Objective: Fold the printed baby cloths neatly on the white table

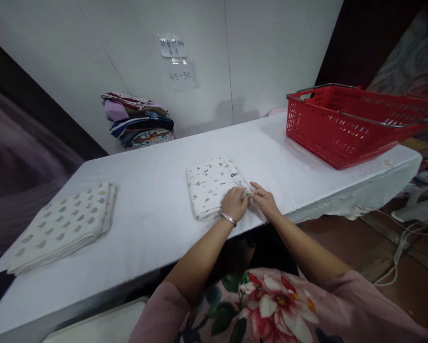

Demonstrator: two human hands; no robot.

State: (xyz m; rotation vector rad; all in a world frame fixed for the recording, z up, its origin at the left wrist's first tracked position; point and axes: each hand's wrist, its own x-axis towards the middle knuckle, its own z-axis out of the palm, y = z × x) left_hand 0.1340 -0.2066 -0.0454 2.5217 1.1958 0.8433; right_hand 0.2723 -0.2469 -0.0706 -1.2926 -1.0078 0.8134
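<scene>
A folded white cloth [210, 183] with a small scattered print lies flat in the middle of the table, near its front edge. My left hand [234, 204], with a silver bracelet at the wrist, rests on the cloth's right front corner, its fingers closed on the fabric there. From the right, my right hand [264, 201] pinches the same bunched corner between thumb and fingers. The two hands nearly meet at that corner, and the fingertips partly cover the gathered fabric.
At the left of the white-covered table [145, 200] lies another folded cloth [65, 214] with a leaf-like print. A red plastic basket [328, 131] stands at the right. Several folded fabrics [140, 121] are stacked by the wall at the back. Paper signs [180, 75] hang above.
</scene>
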